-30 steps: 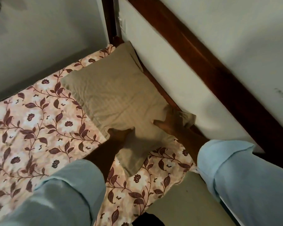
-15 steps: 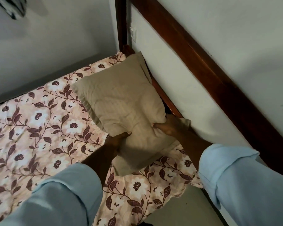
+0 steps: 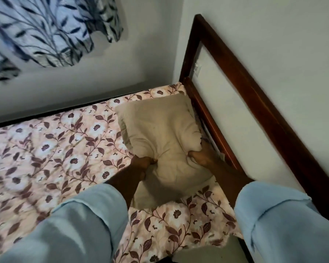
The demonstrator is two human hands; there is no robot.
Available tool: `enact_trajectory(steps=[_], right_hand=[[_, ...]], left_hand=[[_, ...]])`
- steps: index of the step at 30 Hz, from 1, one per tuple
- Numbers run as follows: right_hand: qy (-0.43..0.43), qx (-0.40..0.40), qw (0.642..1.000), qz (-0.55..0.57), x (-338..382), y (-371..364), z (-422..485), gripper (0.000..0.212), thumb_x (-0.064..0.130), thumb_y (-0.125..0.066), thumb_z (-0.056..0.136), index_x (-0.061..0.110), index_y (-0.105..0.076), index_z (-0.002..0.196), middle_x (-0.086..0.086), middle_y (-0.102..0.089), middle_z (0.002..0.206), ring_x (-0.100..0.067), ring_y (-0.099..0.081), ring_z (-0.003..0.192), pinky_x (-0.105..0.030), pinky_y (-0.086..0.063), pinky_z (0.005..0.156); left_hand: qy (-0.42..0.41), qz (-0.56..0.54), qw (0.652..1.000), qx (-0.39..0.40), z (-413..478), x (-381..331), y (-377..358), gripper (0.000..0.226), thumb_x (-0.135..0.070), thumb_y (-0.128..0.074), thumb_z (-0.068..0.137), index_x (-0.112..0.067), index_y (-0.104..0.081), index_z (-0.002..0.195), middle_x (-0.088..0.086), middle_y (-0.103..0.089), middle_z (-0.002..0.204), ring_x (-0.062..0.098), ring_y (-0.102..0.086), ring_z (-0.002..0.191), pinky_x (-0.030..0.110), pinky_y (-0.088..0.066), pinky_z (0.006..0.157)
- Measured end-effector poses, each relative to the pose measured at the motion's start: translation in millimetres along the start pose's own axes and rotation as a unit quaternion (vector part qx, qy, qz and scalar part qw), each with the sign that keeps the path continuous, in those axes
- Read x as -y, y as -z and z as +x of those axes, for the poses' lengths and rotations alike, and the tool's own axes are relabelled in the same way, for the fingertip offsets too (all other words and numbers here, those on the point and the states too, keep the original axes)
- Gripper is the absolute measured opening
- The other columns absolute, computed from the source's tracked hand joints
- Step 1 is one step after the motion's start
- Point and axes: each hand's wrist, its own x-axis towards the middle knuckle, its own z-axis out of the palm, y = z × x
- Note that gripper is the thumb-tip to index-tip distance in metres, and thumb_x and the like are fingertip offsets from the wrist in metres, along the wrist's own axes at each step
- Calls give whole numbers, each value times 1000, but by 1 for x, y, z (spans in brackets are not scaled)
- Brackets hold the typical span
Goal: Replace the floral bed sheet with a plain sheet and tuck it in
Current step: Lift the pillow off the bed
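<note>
A beige pillow (image 3: 163, 137) is raised off the head end of the bed, its near half bunched up. My left hand (image 3: 142, 165) grips its near left edge and my right hand (image 3: 199, 155) grips its near right edge beside the headboard. The floral bed sheet (image 3: 55, 152), pink with white flowers and maroon leaves, covers the mattress beneath. Its near corner (image 3: 213, 230) hangs loose over the bed's edge. No plain sheet is in view.
A dark wooden headboard (image 3: 241, 118) with a pale panel runs along the right, against a white wall. A second wall borders the far side of the bed. A blue-and-white leaf-patterned curtain (image 3: 51, 31) hangs at the upper left.
Both hands have closed on the pillow's near edge and lifted it off the sheet, bunching it. My head has tilted up, bringing the curtain into view.
</note>
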Motion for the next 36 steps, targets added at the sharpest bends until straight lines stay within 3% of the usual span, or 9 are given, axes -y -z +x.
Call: enact_trajectory(steps=[2, 4, 10, 13, 16, 20, 23, 26, 36], right_hand=[[23, -11, 999, 23, 58, -4, -50, 116, 64, -82, 64, 26, -26, 159, 0, -37, 160, -27, -38, 145, -46, -33, 120], [37, -9, 998, 47, 98, -17, -81, 118, 60, -82, 59, 21, -30, 158, -4, -38, 160, -29, -39, 145, -47, -33, 120], [21, 9, 998, 64, 197, -93, -165, 108, 52, -86, 68, 15, -36, 156, -9, -42, 157, -32, -44, 139, -44, -39, 115], [4, 50, 995, 80, 229, -137, -192, 114, 62, -86, 63, 14, -38, 155, -10, -42, 157, -33, -46, 138, -45, -41, 113], [8, 94, 991, 90, 273, -207, -226, 118, 61, -88, 58, 15, -38, 155, -9, -43, 157, -32, -48, 137, -47, -42, 113], [11, 128, 987, 94, 327, -293, -265, 111, 55, -89, 57, 17, -43, 151, -8, -50, 149, -32, -52, 130, -47, -45, 109], [41, 151, 984, 88, 363, -356, -287, 107, 55, -89, 50, 17, -53, 143, -5, -59, 141, -29, -59, 121, -45, -50, 105], [60, 184, 978, 73, 400, -420, -313, 95, 42, -91, 61, 13, -53, 143, -5, -60, 136, -29, -59, 121, -43, -50, 104], [150, 224, 963, 29, 467, -605, -342, 104, 62, -85, 49, 20, -56, 140, -4, -64, 134, -28, -62, 121, -47, -51, 104]], left_hand=[[-10, -17, 1000, -21, 8, 2, 37, 122, -29, -93, 26, -12, -50, 138, 12, -56, 136, 40, -57, 121, 62, -51, 94], [-29, -31, 998, -40, -15, -6, 75, 117, -30, -89, 23, -12, -54, 134, 14, -60, 131, 37, -60, 115, 57, -54, 93], [-53, -40, 993, -96, -111, -23, 218, 68, -3, -81, 76, -4, -51, 137, 15, -58, 128, 33, -59, 103, 41, -53, 89], [-77, -41, 988, -126, -118, -7, 289, 67, -5, -79, 73, -5, -56, 135, 11, -61, 123, 28, -58, 102, 33, -51, 85], [-91, -3, 986, -142, -112, 18, 383, 82, -25, -74, 55, -7, -58, 133, 13, -64, 125, 35, -62, 114, 44, -54, 97], [-65, -32, 987, -146, -121, 45, 485, 65, -19, -67, 67, -4, -58, 130, 17, -66, 122, 37, -65, 113, 46, -57, 92], [-78, -75, 967, -230, -113, 82, 559, 83, -25, -68, 55, -8, -58, 135, 14, -64, 128, 36, -61, 118, 49, -52, 101], [-66, -98, 956, -269, -132, 98, 622, 81, -24, -66, 59, -8, -55, 137, 14, -63, 129, 37, -59, 118, 48, -51, 102], [-31, -106, 924, -367, -133, 154, 781, 71, -17, -70, 78, -11, -48, 145, 16, -56, 139, 36, -54, 127, 40, -45, 107]])
